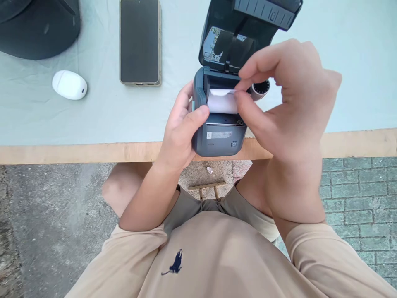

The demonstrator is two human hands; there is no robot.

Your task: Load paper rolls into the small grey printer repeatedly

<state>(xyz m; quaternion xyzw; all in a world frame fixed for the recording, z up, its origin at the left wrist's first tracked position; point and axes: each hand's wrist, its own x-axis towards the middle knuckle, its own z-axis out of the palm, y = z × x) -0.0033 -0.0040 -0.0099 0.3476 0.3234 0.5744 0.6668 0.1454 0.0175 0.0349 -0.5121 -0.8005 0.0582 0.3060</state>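
A dark grey label printer (220,142) with its lid (238,41) swung up is held over the table's front edge. My left hand (182,126) grips its left side, the thumb on the rim beside the compartment. Inside the compartment lies a white paper roll (221,103). Over the printer's right side is my right hand (285,91), its thumb and fingertips pinched together at the loose end of the paper. The fingers hide the right end of the roll and part of the printer's right wall.
A phone (139,41) lies face up at the back, left of the printer. Farther left are a white earbud case (70,85) and a black cap-like object (37,29). A small cylinder with a dark, ridged top (260,89) stands behind my right hand. The wooden table edge (77,153) runs across in front.
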